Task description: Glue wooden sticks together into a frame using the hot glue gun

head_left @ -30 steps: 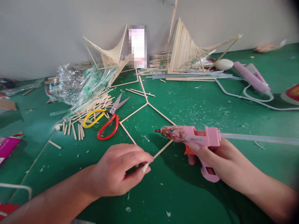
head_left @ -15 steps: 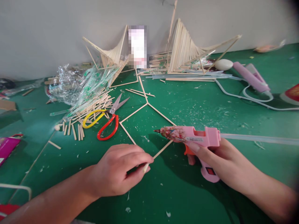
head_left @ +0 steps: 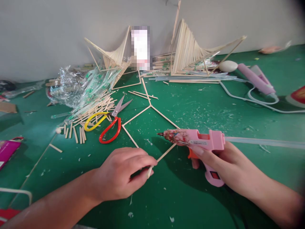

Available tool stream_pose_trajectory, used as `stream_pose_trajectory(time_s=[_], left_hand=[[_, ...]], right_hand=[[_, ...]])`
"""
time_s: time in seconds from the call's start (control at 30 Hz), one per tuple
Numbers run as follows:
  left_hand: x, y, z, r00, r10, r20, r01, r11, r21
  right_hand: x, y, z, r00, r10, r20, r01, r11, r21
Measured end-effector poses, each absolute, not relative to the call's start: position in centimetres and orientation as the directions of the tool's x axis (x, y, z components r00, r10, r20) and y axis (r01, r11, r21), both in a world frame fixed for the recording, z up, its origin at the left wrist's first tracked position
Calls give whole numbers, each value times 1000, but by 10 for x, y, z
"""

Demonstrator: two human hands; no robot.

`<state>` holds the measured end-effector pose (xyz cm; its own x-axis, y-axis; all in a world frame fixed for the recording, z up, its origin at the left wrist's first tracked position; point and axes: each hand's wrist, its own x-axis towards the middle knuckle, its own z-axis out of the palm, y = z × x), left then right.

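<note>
Right, left hand [head_left: 119, 175] pinched shut on the near end of a thin stick [head_left: 162, 156], which lies low over the green table [head_left: 214, 105] and runs up towards the glue gun [head_left: 195, 140]. Right hand [head_left: 219, 162] is wrapped around the gun's grip, a finger at the orange trigger, nozzle pointing left just above the stick's far end.

As for progress, I'd say it's early going on this piece: a flat frame [head_left: 147, 111] of sticks sits on the table, three sides joined, and the held stick looks like the closing side, not yet fixed at either end as far as I can see. Two finished fan-shaped models [head_left: 188, 51] stand by the wall, so the same build has been done twice. Plenty of loose sticks [head_left: 95, 108] wait by the scissors [head_left: 109, 122].

Hard to tell: whether glue is at the nozzle, and whether the stick's far end touches the frame, since the gun covers it. A second gun [head_left: 256, 78] lies far right; the glue rod runs out of view.
</note>
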<state>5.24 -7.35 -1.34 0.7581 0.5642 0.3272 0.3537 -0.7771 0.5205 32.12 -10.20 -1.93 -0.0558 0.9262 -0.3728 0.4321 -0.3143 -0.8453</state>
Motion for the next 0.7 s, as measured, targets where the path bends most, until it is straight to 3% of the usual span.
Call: stream_pose_trajectory(time_s=[0.7], left_hand=[[53, -73, -13, 767, 567, 301, 361, -768, 528]], right_hand=[[318, -104, -16, -48, 925, -378, 365, -336, -868]])
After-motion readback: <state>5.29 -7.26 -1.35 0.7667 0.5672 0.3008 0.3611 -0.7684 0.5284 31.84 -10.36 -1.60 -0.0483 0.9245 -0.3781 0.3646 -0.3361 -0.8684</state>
